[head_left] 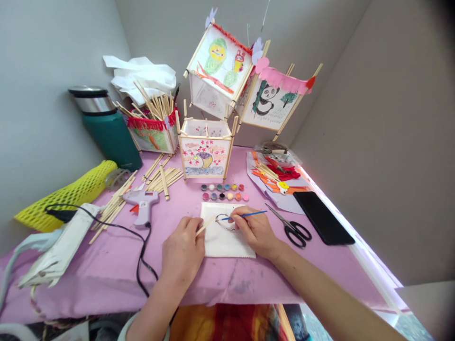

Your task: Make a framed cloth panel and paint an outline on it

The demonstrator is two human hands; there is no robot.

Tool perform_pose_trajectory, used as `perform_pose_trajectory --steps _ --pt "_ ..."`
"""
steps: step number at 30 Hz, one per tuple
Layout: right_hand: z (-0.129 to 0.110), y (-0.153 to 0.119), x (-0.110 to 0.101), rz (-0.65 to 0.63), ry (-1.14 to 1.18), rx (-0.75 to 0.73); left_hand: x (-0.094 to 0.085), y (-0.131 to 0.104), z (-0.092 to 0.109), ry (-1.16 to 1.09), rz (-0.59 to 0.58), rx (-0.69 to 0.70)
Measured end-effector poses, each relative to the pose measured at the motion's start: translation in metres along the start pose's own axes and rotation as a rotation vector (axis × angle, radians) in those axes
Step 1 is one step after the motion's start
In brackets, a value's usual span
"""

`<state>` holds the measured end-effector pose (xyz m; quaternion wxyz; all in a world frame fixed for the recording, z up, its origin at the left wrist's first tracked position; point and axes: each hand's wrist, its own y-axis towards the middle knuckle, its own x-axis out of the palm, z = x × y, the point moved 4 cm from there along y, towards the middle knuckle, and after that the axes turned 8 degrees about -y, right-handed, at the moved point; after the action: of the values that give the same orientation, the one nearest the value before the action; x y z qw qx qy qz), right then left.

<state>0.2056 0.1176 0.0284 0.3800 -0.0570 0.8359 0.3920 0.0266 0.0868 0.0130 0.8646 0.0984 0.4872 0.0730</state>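
Observation:
A white sheet (222,244) with a dark curved outline drawn on it lies on the pink-covered table. My right hand (254,229) pinches a thin blue brush (254,214), its tip over the outline. At the sheet's left edge, my left hand (185,246) is closed round a small wooden stick (205,226) that points up toward the drawing. Just beyond the sheet stand two rows of small paint pots (222,195). Behind them is an upright stick-framed lantern (205,158) with a moon and stars on its front.
Scissors (293,229) and a black phone (322,218) lie right, near coloured paper (287,201). A glue gun (142,203) with a black cord, wooden sticks (113,208), a teal bottle (110,135) and yellow netting (67,196) are left. A panda lantern (270,102) stands behind.

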Motion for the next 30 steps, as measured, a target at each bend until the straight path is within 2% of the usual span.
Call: perform_pose_trajectory --steps 18,25,30 --pt "0.002 0.002 0.000 0.013 -0.016 0.035 0.000 0.000 0.000 -0.001 0.004 0.010" --pt "0.007 0.005 -0.014 0.168 -0.009 0.144 -0.001 0.000 0.000 -0.008 0.002 -0.001" --pt "0.018 0.020 -0.015 0.180 -0.129 0.170 -0.001 0.000 0.000 -0.019 -0.005 -0.006"
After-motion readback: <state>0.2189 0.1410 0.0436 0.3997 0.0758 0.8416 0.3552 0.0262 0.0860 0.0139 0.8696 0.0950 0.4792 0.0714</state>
